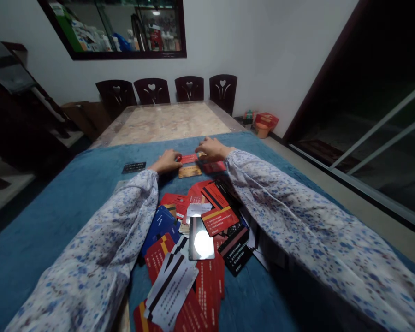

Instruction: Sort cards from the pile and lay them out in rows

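Note:
My left hand (pixel 167 162) reaches over the blue cloth, its thumb and forefinger at the left edge of a red card (pixel 188 158). To its right, my right hand (pixel 212 149) is arched with the fingers apart and pointing down over a gold card, partly hidden beneath it. Just nearer lies a gold card (pixel 190 172), and beside it another red card (pixel 214 167) sits below my right wrist. A black card (pixel 134 167) lies left of my left hand. Between my forearms spreads a loose heap of red, blue, black and white cards (pixel 220 221).
The blue cloth (pixel 72 203) covers the near part of a long marble-patterned table (pixel 173 117). Several dark chairs (pixel 152 91) stand at its far end. A red bag and orange tub (pixel 263 130) rest on the floor at the right.

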Action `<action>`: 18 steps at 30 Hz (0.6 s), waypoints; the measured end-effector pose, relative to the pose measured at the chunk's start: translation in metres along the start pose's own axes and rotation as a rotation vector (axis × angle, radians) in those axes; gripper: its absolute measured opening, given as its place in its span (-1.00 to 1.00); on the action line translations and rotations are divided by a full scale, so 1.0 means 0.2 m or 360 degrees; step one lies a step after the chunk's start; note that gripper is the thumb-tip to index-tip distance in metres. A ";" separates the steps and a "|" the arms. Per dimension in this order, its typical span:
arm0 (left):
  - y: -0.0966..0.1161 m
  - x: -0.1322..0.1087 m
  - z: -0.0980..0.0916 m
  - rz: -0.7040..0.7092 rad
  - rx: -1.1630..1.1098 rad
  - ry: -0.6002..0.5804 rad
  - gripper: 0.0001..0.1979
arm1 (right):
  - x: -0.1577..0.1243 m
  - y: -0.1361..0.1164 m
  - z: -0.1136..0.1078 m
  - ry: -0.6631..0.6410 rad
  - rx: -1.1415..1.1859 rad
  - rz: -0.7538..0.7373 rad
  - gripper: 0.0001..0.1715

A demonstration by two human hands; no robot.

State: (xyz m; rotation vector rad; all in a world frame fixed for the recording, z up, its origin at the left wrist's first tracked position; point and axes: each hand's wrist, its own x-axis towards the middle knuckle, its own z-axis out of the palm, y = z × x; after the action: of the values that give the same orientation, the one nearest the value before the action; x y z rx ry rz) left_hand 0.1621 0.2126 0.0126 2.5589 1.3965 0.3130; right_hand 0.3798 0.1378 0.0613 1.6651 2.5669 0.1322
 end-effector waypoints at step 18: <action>0.24 -0.22 -0.06 0.0192 0.0190 0.0022 -0.53 | -0.31 0.08 0.01 0.0175 0.0036 -0.0007 -0.57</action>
State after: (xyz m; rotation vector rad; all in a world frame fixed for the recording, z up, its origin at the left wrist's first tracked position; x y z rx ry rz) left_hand 0.1733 0.1503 0.0333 2.7493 1.3052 0.2744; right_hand 0.4206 0.0878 0.0633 1.7059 2.6603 0.2007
